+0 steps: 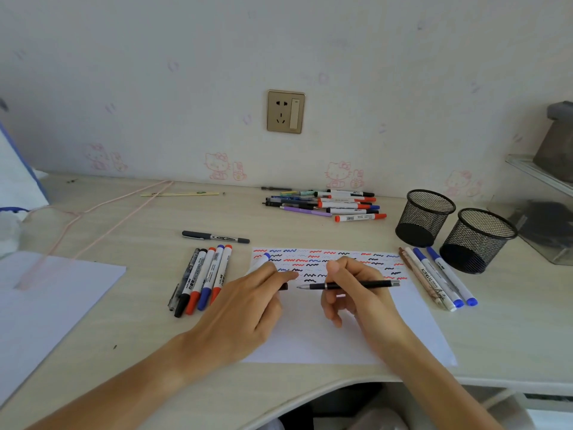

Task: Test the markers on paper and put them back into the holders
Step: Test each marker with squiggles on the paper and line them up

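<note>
A white sheet of paper [356, 336] lies on the desk, its top part covered with red, blue and black squiggles. My right hand [353, 287] grips a slim black pen [362, 285] level over the sheet, its bare tip pointing left. My left hand [248, 305] rests on the sheet's left part, and a small dark cap [283, 286] shows between its fingers. A white marker with a blue cap [262, 260] pokes out from behind that hand. Two black mesh holders [424, 217] [477, 240] stand at the right; I see nothing in them.
Several markers [201, 277] lie in a row left of the sheet, with a grey marker [215, 236] above them. More pens lie right of the sheet [440, 277]. A pile of pens and markers [328, 203] sits near the wall. Another white sheet [46, 305] lies at the left.
</note>
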